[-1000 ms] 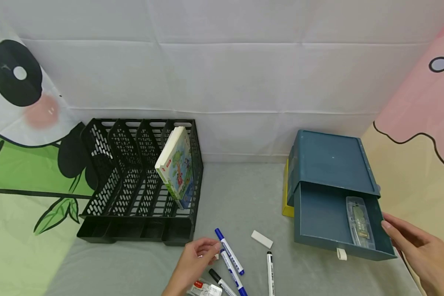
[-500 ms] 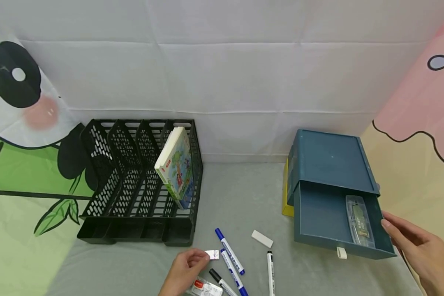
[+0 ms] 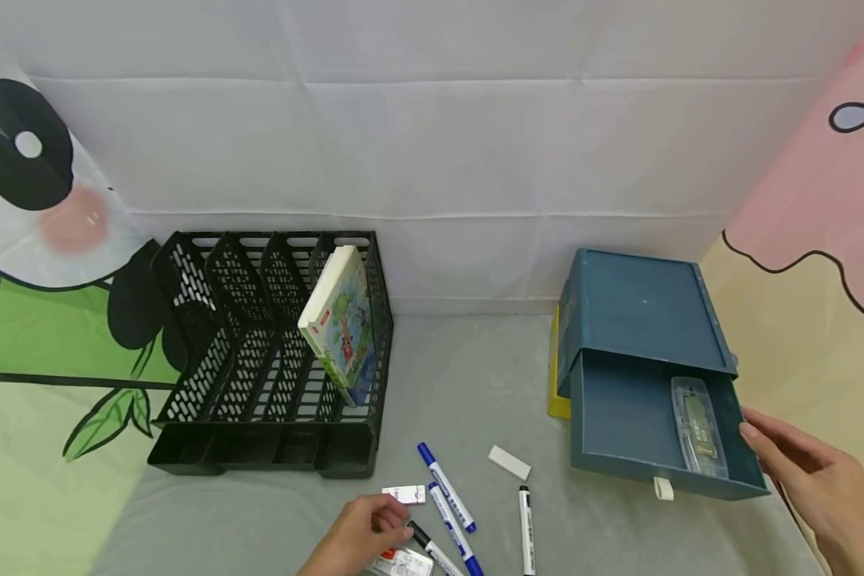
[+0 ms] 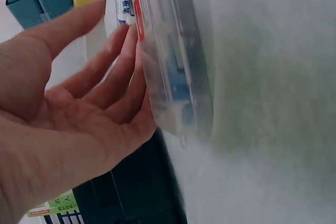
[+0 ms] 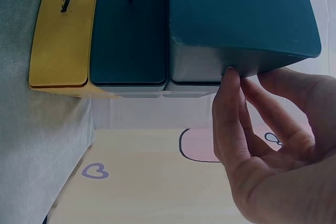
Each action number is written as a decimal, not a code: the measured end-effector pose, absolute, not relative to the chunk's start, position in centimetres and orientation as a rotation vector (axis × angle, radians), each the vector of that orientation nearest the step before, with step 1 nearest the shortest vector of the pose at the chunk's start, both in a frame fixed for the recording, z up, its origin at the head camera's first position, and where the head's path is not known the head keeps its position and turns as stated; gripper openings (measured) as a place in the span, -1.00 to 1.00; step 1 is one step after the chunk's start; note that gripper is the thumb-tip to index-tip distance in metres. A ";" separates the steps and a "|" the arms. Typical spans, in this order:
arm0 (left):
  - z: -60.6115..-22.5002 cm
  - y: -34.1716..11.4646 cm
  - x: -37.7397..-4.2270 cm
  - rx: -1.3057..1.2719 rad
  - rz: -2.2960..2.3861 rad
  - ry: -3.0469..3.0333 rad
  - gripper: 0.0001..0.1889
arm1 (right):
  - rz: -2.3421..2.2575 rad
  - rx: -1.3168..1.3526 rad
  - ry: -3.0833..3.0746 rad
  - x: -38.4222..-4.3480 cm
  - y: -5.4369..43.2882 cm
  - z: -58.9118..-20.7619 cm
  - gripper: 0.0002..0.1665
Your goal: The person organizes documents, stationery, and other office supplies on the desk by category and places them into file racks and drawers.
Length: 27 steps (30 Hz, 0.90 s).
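In the head view my left hand [image 3: 363, 528] is low at front centre, fingers loosely bent and thumb apart. Its fingertips lie right against a clear plastic case [image 3: 403, 562], whose side [image 4: 173, 51] fills much of the left wrist view. Just above that hand lies a small white box-shaped piece [image 3: 404, 494]. Over on the right, my right hand [image 3: 814, 472] holds the side wall of a pulled-out blue drawer [image 3: 622, 432], thumb at the rim and fingertips on the outer face [image 5: 199, 64]. A clear case with a green label [image 3: 700, 428] lies inside the drawer.
Two blue-capped markers [image 3: 446, 488], a black-capped marker [image 3: 432, 548], another marker [image 3: 527, 532] and a white block [image 3: 510, 462] lie between the hands. A black mesh rack [image 3: 259, 400] with books [image 3: 342, 320] stands left. Yellow drawer [image 5: 63, 35] sits lowest in the stack.
My left hand has drawn back down and left, off the small white box-shaped piece, to the clear case. The right hand stays at the drawer; the head view shifts slightly.
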<state>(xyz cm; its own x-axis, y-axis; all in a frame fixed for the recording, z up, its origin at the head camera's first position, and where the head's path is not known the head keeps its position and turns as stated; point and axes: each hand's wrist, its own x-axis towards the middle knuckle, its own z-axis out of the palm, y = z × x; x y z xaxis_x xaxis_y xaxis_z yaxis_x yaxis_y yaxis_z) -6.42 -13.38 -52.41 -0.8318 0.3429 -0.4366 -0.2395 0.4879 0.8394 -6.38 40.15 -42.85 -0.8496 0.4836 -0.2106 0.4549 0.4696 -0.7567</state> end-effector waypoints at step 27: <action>-57.3 -16.1 -6.2 0.277 1.059 2.115 -0.75 | 1.355 -0.813 -2.625 -6.1 39.9 -42.8 -0.22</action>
<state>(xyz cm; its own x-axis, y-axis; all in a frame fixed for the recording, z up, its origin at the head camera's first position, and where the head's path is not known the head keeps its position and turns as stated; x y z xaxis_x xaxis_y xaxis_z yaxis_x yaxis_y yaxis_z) -6.22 -16.08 -57.32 -0.7011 0.4845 -0.5232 -0.1287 0.6357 0.7611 -6.15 39.95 -42.81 -0.8564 0.4883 -0.1676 0.4194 0.4687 -0.7774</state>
